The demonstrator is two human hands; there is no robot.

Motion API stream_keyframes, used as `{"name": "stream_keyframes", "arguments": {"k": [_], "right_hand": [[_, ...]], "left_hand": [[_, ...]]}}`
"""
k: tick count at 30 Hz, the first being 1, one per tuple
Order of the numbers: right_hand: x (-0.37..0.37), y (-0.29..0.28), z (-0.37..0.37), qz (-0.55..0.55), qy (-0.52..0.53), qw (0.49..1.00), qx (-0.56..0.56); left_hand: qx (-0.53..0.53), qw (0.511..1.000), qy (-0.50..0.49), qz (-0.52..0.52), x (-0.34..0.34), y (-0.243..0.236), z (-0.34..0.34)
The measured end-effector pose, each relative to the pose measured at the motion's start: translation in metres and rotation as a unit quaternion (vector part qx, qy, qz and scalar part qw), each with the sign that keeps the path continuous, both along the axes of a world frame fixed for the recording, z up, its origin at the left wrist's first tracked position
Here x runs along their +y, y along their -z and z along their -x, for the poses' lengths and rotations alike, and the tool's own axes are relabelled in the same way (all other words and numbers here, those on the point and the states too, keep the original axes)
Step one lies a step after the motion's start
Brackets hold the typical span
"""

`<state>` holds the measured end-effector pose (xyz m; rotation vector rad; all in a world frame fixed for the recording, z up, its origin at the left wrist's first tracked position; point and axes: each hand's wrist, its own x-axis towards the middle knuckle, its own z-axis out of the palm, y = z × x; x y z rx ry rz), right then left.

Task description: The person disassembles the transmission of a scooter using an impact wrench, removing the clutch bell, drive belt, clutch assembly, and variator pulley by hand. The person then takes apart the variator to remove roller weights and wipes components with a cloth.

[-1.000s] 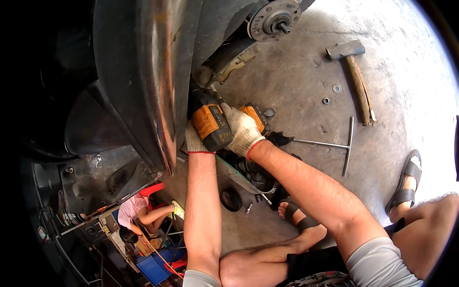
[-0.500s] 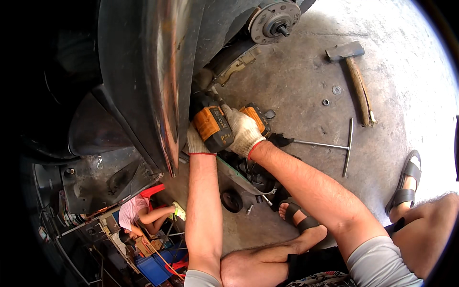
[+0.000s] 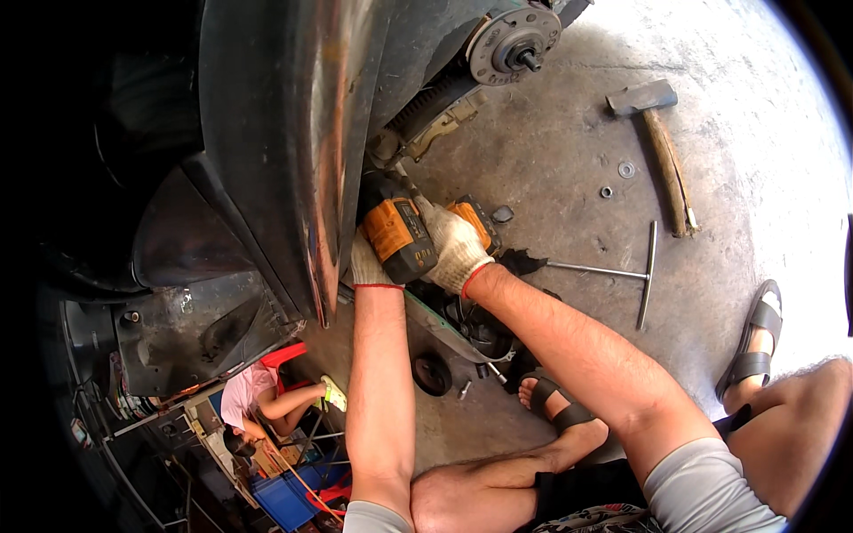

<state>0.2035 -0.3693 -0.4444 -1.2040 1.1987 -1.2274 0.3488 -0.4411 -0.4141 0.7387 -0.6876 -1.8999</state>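
Note:
My gloved right hand [image 3: 456, 240] is closed on an orange and black power tool [image 3: 391, 226], reaching toward underside parts [image 3: 386, 147] beside a dark body panel [image 3: 284, 133]. My left hand [image 3: 371, 266], also gloved, is against the tool's left side, its fingers hidden behind it. An orange battery [image 3: 471, 218] shows past my right hand. A hub with a threaded stud [image 3: 514, 49] is at the top. A curved metal part [image 3: 458, 333] and dark pieces lie below my wrists.
A hammer [image 3: 662, 142], washer [image 3: 626, 170], nut [image 3: 606, 192] and T-handle wrench [image 3: 644, 275] lie on the concrete floor [image 3: 569, 133]. A black ring [image 3: 433, 375] is near my sandalled feet. A person in pink [image 3: 249, 395] sits lower left beside blue and red items [image 3: 284, 497].
The panels and tool sit slightly farther right and lower in the picture. Both hands keep much the same position on the tool.

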Motion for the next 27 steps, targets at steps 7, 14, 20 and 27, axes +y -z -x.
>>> {"name": "stream_keyframes", "arguments": {"k": [7,14,20,27], "right_hand": [[0.0,0.011,0.005,-0.003,0.011,1.0,0.006],[-0.002,-0.008,0.026,-0.021,-0.061,0.993,0.097],[0.002,-0.003,0.031,-0.043,-0.052,0.995,0.077],[0.009,-0.017,0.033,0.035,-0.005,0.996,0.082]], "left_hand": [[-0.049,0.993,-0.081,-0.078,0.009,-0.004,0.021],[-0.042,0.996,-0.039,-0.067,0.002,0.0,-0.008],[-0.082,0.992,-0.065,-0.068,0.009,0.0,0.02],[0.334,0.929,-0.06,-0.146,-0.012,0.01,-0.007]]}}
